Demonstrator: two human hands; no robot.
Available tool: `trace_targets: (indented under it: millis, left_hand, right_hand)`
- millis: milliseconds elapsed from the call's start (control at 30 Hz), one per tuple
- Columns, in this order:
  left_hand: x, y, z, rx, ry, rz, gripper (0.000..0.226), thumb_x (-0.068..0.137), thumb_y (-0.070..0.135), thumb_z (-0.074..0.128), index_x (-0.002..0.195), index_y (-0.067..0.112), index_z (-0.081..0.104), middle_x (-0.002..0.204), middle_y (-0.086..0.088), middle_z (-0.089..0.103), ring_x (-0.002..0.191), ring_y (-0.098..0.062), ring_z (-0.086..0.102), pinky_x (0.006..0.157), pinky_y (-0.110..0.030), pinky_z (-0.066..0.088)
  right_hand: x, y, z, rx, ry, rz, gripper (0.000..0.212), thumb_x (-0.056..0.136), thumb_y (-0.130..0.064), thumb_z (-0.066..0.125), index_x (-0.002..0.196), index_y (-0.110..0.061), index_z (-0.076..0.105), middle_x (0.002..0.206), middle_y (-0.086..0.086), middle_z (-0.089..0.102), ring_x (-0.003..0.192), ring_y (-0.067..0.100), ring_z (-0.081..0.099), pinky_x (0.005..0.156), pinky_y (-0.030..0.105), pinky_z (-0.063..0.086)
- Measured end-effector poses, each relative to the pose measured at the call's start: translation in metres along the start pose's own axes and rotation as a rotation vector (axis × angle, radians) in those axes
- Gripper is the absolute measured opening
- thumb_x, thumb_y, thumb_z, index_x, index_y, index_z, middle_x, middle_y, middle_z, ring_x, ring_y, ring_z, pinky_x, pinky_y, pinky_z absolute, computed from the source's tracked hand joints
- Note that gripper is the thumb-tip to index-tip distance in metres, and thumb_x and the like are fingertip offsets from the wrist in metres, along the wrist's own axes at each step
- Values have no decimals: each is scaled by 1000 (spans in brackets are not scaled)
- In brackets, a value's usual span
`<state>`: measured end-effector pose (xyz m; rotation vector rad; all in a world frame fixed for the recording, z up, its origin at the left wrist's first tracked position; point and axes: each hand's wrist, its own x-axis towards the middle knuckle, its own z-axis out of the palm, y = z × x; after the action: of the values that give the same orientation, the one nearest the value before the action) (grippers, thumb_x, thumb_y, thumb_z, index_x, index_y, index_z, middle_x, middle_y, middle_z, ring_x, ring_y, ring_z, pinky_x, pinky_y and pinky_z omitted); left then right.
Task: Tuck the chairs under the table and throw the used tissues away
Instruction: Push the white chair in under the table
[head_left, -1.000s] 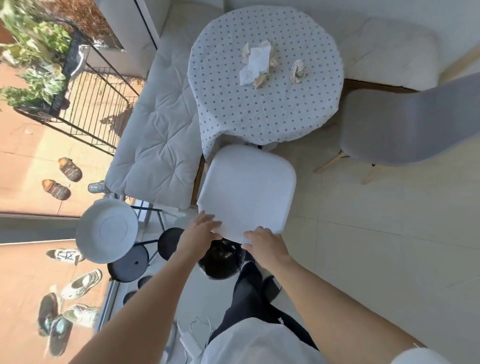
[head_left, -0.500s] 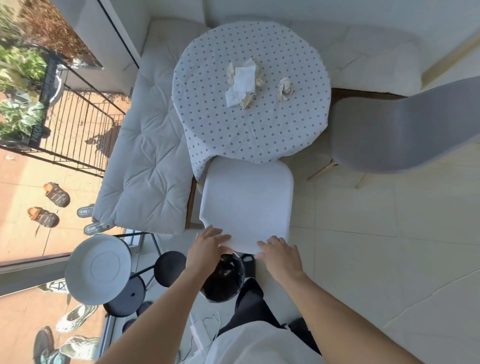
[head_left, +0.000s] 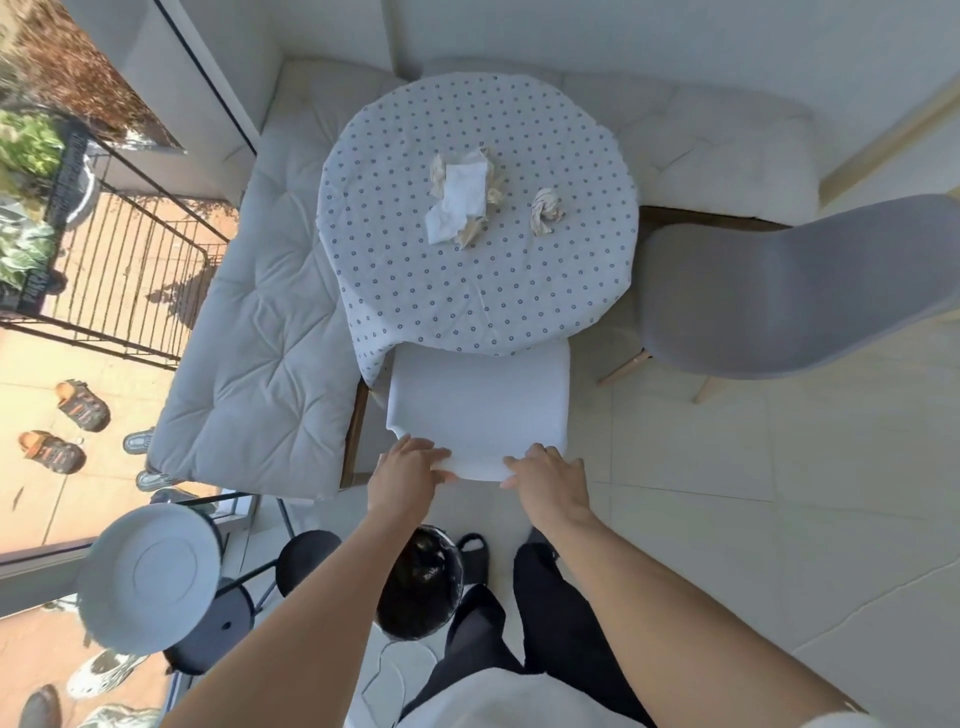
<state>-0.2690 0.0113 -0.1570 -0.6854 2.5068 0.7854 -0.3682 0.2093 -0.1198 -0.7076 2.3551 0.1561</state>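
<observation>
White square-seated chair (head_left: 478, 405) sits w/ front edge just under the round dotted-cloth table (head_left: 483, 306); both hands, left hand (head_left: 408, 475) & right hand (head_left: 545, 480), are curled over its near edge. Grey shell chair (head_left: 779, 291), right of table, not tucked. Crumpled used tissues (head_left: 462, 200) lie on tabletop, well beyond hands; black-lined bin (head_left: 421, 582) nearer than chair.

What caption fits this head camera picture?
Both hands, left and right, push the white chair under the dotted table.

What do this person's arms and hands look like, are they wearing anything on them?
Both forearms are bare, and the left hand and right hand wear no gloves, rings or watch. A short white sleeve edge shows at the right upper arm.
</observation>
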Motion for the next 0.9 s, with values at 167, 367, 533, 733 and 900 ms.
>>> trace_targets:
  millis: [167, 367, 533, 733, 900]
  left_hand:
    - [12, -5, -10, -25, 7, -84, 42, 90, 57, 65, 130, 46, 64, 144, 21, 56, 142, -13, 42, 106, -48, 48]
    - [45, -22, -30, -52, -26, -148, 41, 83, 48, 78, 123, 46, 67, 137, 20, 61, 118, -18, 61, 95, -45, 55]
    - [58, -50, -32, 39, 3, -109, 45, 76, 55, 82, 118, 49, 69, 134, 25, 63, 121, -16, 62, 107, -57, 44]
    - [49, -26, -43, 67, -24, -138, 44, 89, 46, 72, 132, 43, 65, 148, 19, 54, 142, -23, 43, 117, -53, 32]
    - [42, -29, -32, 50, -20, -109, 41, 95, 43, 65, 136, 41, 61, 153, 16, 50, 153, -24, 27, 117, -56, 30]
  right_hand:
    - [21, -1, -17, -38, 2, -78, 50, 84, -6, 63, 126, -34, 62, 122, 1, 56, 116, 24, 52, 93, 48, 38]
    - [52, -7, -34, -50, 98, -183, 29, 97, -15, 60, 122, -31, 65, 113, 5, 58, 110, 28, 53, 91, 54, 42]
    - [63, -15, -32, -68, 85, -261, 30, 97, -17, 60, 123, -31, 63, 113, 7, 59, 112, 31, 52, 92, 61, 43]
    - [57, -12, -24, 16, 152, -252, 31, 97, -16, 62, 123, -32, 60, 115, 5, 59, 107, 29, 52, 86, 51, 45]
    - [48, -15, -13, 53, 164, -204, 46, 98, -15, 61, 138, -35, 50, 127, 4, 58, 114, 29, 51, 80, 44, 45]
